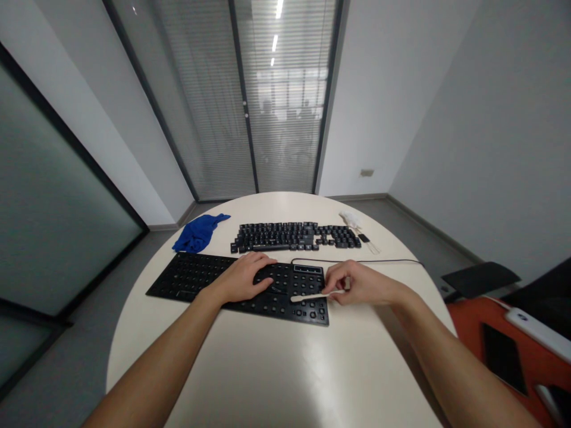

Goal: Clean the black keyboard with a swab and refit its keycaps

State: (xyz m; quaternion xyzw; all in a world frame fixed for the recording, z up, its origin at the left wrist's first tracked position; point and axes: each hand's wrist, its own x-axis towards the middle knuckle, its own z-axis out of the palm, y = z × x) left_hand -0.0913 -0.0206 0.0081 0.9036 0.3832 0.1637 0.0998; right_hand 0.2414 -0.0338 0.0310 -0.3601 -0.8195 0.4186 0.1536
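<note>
A black keyboard base (196,276) with its keycaps off lies across the table, bare switches showing. My left hand (243,278) rests on its middle, fingers stretched out and thumb apart, holding nothing. At its right end my right hand (350,282) pinches a white cotton swab (307,297). The swab points left, its thicker tip over the switches on the right side; whether it touches them I cannot tell. Behind the base, loose black keycaps (276,236) are laid out in keyboard order.
A crumpled blue cloth (199,232) lies at the back left of the round white table (250,362). A white bag of swabs (350,220) and a small black piece (364,238) sit at the back right. The cable (379,260) runs right. An orange chair (473,321) holds a phone (504,356).
</note>
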